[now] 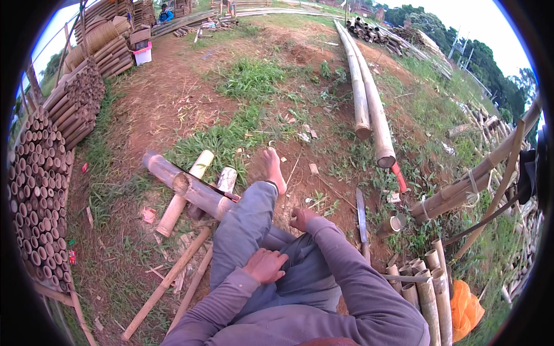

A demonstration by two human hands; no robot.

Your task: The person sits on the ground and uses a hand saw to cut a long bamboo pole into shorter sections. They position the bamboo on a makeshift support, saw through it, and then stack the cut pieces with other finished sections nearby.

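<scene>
My left hand [265, 266] lies on my grey trouser leg with its fingers stretched out, holding nothing. Beyond it, my right hand [301, 219] is loosely curled beside my bent knee, and no object shows in it. To its right a long knife [362, 216] lies on the soil, its handle toward me. In front of my left leg, a thick bamboo piece [209, 196] rests across two shorter bamboo pieces, one pale [171, 218] and one whitish [227, 180]. Along the thick piece runs a thin dark blade-like strip [216, 189], partly hidden by my leg.
Thin poles [167, 284] lie at the near left. Stacked bamboo [43, 196] lines the left side. Two long poles [375, 115] stretch away at the right. Upright bamboo sections [427, 294] and an orange bag [465, 310] stand near right. A distant person [165, 14] is at far left.
</scene>
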